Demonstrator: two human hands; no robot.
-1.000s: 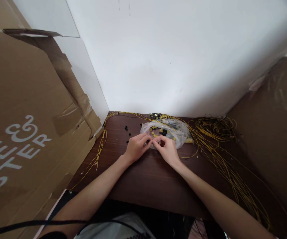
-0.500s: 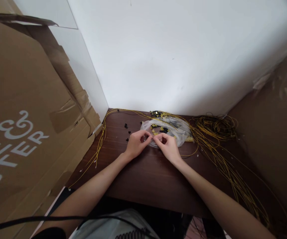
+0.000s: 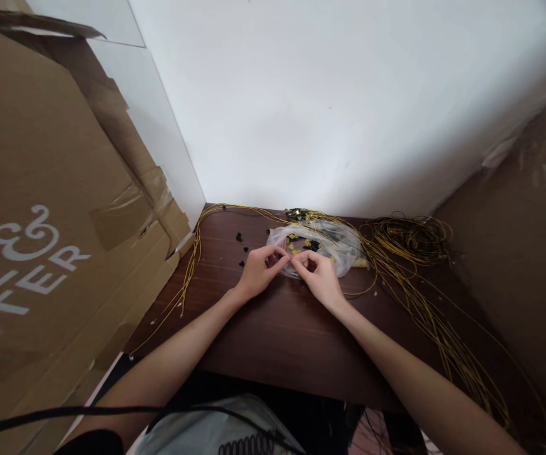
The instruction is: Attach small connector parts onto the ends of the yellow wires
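Observation:
My left hand (image 3: 262, 272) and my right hand (image 3: 318, 275) meet fingertip to fingertip over the near edge of a clear plastic bag (image 3: 346, 248). Thumb and forefinger are pinched together on each hand. Whatever lies between the fingertips is too small to make out. Inside the bag's mouth, just beyond my fingers, are small black and yellow parts (image 3: 311, 244). More black and yellow pieces (image 3: 296, 215) lie behind the bag, against the wall. A few small black bits (image 3: 239, 237) sit on the brown table left of my left hand.
Yellow cables (image 3: 406, 297) run down the table's right side from a coiled bundle (image 3: 410, 240). Thinner yellow cables (image 3: 192, 262) curve along the left edge. Cardboard (image 3: 55, 158) stands on the left, more cardboard (image 3: 519, 240) on the right, and a white wall (image 3: 301, 114) behind.
Both hands keep the same pinch in nearly the same place. The whole view has shifted very slightly.

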